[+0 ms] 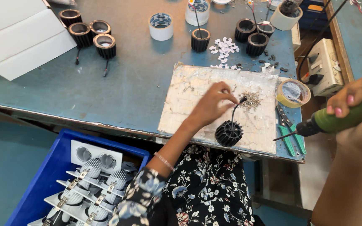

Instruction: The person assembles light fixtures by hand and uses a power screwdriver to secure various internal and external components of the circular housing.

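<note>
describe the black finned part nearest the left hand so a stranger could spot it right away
On the blue table lies a silvery foil-covered board. Near its front edge, just below the left hand, stands the black finned heat sink. Unlike the others grouped at the table's back, it stands alone on the foil.

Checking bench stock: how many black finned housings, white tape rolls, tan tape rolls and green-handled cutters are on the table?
Black finned housings: 9
White tape rolls: 2
Tan tape rolls: 1
Green-handled cutters: 1
Total: 13
</note>
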